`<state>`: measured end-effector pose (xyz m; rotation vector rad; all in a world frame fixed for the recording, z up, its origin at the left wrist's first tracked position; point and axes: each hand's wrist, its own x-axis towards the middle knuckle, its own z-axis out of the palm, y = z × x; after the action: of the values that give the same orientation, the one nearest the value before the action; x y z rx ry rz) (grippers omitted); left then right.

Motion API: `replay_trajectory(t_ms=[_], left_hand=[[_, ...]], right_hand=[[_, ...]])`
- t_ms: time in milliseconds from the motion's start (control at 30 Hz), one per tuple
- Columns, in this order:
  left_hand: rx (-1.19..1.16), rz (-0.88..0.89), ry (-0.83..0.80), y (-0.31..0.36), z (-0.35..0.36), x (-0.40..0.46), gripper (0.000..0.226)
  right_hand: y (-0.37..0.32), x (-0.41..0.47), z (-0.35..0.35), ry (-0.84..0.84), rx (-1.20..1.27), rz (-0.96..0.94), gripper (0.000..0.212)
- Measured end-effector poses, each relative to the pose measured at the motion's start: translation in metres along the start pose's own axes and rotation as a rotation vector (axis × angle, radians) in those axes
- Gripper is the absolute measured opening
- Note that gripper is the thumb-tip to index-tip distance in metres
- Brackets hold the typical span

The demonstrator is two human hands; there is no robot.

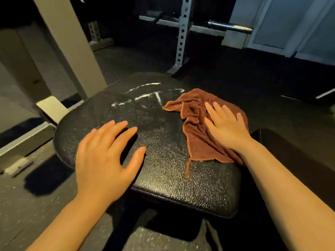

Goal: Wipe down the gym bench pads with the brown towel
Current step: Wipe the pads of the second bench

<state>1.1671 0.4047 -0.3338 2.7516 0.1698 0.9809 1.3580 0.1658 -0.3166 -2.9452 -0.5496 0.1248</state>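
Nearest, the left hand hovers spread over the black pad, perhaps to steady it. Right hand presses flat on the brown towel, ready to sweep toward the white streaks

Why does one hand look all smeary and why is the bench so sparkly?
In the head view, the left hand is blurred, probably from moving, while the right hand on the brown towel looks sharp; the black bench pad sparkles because light glints off its bumpy surface; the room behind is dark, and straight posts bend from the wide lens.
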Motion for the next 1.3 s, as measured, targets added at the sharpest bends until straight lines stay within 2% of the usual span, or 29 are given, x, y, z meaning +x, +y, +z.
replay_trajectory(t_ms=[100, 233, 333, 433, 500, 600, 667, 767, 933, 1067, 1300], left_hand=[[0.023, -0.022, -0.031, 0.011, 0.000, -0.017, 0.052], [-0.032, -0.006, -0.034, 0.025, 0.001, -0.026, 0.054], [-0.097, 0.044, 0.017, 0.028, -0.001, -0.022, 0.054], [-0.095, 0.044, 0.022, 0.033, -0.001, -0.021, 0.051], [-0.108, 0.046, 0.016, 0.032, -0.002, -0.022, 0.049], [-0.094, 0.079, 0.035, 0.027, -0.001, -0.025, 0.047], [-0.089, 0.086, 0.056, 0.022, 0.002, -0.023, 0.047], [-0.072, 0.085, 0.096, 0.020, 0.007, -0.016, 0.046], [-0.061, 0.086, 0.186, 0.020, 0.014, -0.011, 0.042], [-0.078, 0.088, 0.217, 0.020, 0.016, -0.010, 0.038], [-0.096, 0.017, 0.228, 0.024, 0.018, -0.007, 0.038]], right_hand=[[-0.018, -0.045, 0.006, -0.025, -0.012, -0.016, 0.058], [-0.038, -0.123, 0.015, -0.065, 0.037, -0.069, 0.085], [-0.042, -0.162, 0.019, -0.075, 0.272, -0.016, 0.069], [-0.038, -0.155, 0.011, -0.036, 0.476, 0.132, 0.062], [-0.040, -0.135, 0.011, -0.014, 0.429, 0.202, 0.062], [-0.037, -0.096, 0.012, -0.019, 0.202, 0.221, 0.065], [-0.025, -0.067, 0.008, -0.017, 0.147, 0.226, 0.066], [-0.001, -0.022, 0.002, 0.009, 0.171, 0.229, 0.066], [0.024, 0.023, -0.004, 0.142, 0.306, 0.168, 0.064], [0.015, 0.001, 0.002, 0.136, 0.310, 0.208, 0.063], [-0.033, -0.106, 0.021, 0.087, 0.343, 0.215, 0.060]])
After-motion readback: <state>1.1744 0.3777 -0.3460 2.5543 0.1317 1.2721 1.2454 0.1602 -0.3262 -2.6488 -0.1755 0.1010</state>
